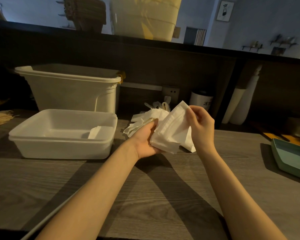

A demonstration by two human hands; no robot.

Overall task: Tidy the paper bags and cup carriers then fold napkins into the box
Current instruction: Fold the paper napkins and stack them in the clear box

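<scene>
The wood-grain counter (145,196) spreads widest under me, matte and streaked grey, with room to work close to my body. At the back left stands a tall plastic bin (71,90), pale and slightly translucent, its walls tapering down. In front of it sits the shallow box (59,146) — rectangular, soft-cornered, milky plastic, what looks like two nested trays — placed just left of my hands so each finished napkin has a short trip. One folded napkin (98,132) already lies in its near right corner, flat and square-edged against the wall.

Off to the right edge a green tray (291,158) pokes into view, smooth and glossy. A few brown paper bags (0,117) lie flat at the far left, likely already tidied.

My left hand (145,141) grips the loose stack of napkins (142,122) from below, thumb over the top, so the bundle stays together while I work. My right hand (202,123) pinches the upper corner of the top napkin (173,129), lifting it so the thin, crinkled tissue hangs in a soft diagonal — I judge I am peeling it free to fold. The hands are close together, joined by the paper.
</scene>
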